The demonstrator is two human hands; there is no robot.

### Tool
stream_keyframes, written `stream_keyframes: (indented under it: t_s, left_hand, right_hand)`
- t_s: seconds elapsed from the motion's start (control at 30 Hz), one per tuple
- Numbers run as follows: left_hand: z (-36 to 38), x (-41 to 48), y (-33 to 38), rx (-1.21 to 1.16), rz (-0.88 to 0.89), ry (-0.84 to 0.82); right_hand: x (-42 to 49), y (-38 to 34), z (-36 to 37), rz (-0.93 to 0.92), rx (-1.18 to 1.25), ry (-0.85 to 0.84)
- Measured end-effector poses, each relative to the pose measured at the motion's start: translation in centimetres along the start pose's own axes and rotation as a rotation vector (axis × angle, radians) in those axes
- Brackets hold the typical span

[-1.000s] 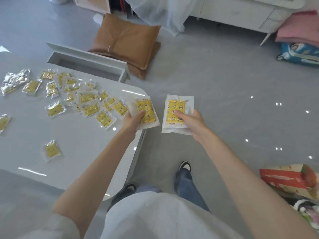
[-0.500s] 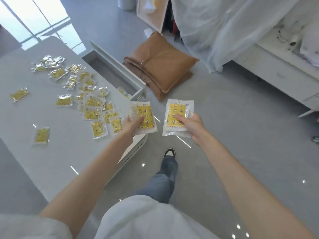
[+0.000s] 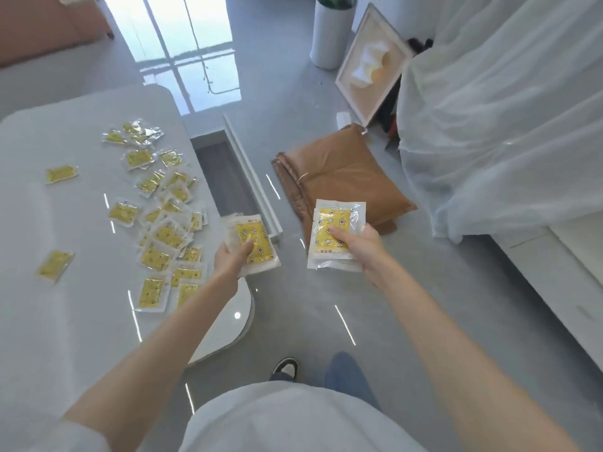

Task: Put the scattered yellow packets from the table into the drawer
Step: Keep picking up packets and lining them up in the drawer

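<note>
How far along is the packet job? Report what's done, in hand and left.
Done: the drawer stands open beside the table; I cannot tell whether any packets lie inside. In hand: the left hand grips the left stack by the drawer's near end, and the right hand grips the right stack over the floor. Left: most of the job, since many scattered packets lie on the table.

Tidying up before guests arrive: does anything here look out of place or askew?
Yes: yellow packets lie strewn on the table, overlapping at all angles. A brown cushion lies on the floor near the open drawer, and a framed picture stands tilted on the floor.
</note>
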State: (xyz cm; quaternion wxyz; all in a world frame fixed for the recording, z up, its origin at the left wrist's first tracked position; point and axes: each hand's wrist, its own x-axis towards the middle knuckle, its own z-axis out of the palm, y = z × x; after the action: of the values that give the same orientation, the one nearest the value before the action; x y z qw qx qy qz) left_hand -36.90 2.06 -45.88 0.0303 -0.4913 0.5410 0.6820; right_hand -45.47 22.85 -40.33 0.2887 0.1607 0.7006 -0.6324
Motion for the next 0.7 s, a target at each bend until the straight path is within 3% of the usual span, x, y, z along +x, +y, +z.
stream_keyframes:
  t_s: [0.4,0.7]
  left_hand:
    - [13.2,5.4,5.7,-0.284,0.076,0.440]
    - [15.7,7.7,9.9,-0.526,0.033,0.659]
  right_hand:
    - [18.8,-12.2,-3.4,-0.049,-0.329,-0.375]
    - [26.9,-17.5,2.1,-0.023,-0.558,-0.588]
